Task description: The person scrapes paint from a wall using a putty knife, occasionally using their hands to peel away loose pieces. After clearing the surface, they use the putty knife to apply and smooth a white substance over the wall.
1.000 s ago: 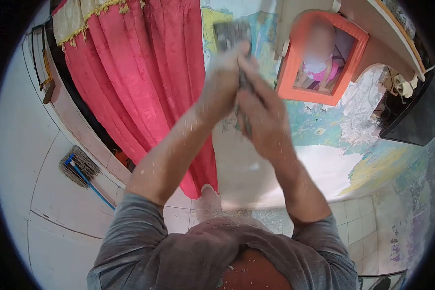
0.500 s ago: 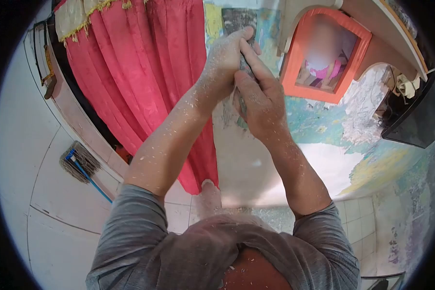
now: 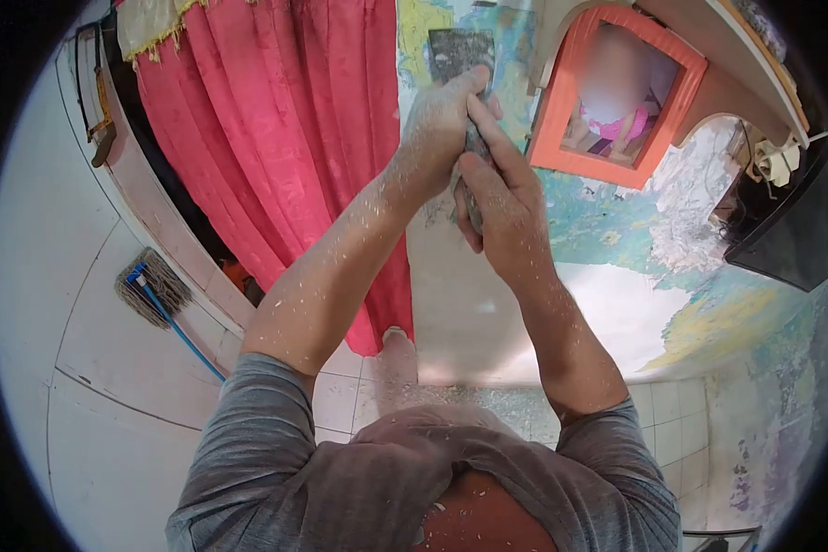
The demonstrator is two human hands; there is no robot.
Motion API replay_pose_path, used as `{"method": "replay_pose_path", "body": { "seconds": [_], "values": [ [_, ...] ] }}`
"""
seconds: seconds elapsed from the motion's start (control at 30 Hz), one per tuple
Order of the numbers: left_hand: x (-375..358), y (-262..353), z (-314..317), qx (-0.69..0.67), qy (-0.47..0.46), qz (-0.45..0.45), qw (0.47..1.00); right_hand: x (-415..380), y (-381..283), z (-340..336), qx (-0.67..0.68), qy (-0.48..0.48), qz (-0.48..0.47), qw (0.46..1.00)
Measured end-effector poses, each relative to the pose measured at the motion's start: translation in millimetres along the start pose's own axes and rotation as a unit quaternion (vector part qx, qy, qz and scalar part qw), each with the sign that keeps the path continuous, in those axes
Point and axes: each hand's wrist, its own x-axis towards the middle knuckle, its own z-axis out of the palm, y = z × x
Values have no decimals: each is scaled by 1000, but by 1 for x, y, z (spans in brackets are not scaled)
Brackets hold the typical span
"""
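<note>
A scraper [image 3: 461, 53] with a wide, dark, smeared blade lies against the wall, its blade pointing up in the view. My left hand [image 3: 439, 124] closes on it just below the blade, the thumb near the metal. Lower down, my right hand [image 3: 504, 198] is wrapped round the handle, and its fingers meet the left hand. Much of the handle is hidden by both hands. Pale flakes and dust cover my hands and forearms. The wall [image 3: 580, 221] around the blade shows patchy blue-green and yellow paint, with bare whitish areas lower down.
Left of my arms hangs a pink curtain [image 3: 276, 120]. An orange-framed picture [image 3: 561, 101] hangs to the right, under a shelf [image 3: 754, 74]. A dark box-like object [image 3: 791, 230] stands at far right. A mop [image 3: 156, 290] and a hacksaw [image 3: 99, 101] are at left.
Both hands and the scraper have shifted slightly down in the view, and more of the blade shows. The grip is the same.
</note>
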Motion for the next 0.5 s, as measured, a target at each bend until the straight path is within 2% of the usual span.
{"method": "replay_pose_path", "body": {
  "seconds": [0.07, 0.17, 0.27, 0.3, 0.37, 0.5],
  "values": [
    [19, 6, 12, -2, 106, -8, 994, 20, -4, -7, -59, 10, -35, 998],
    [24, 26, 7, 16, 58, 6, 998, 35, -6, -1, -25, -7, -70, 997],
    [4, 13, -4, 29, 34, 9, 999, 18, 12, 4, 2, -5, -38, 999],
    [-6, 11, -6, 28, 37, 9, 999, 8, 12, 10, 2, -8, -37, 999],
    [-24, 6, -8, 31, 97, -53, 993, -17, 11, 23, 170, 1, 34, 985],
    [-25, -3, -10, -3, 81, -63, 995, -29, 15, 32, 184, 40, 28, 982]
  ]
}}
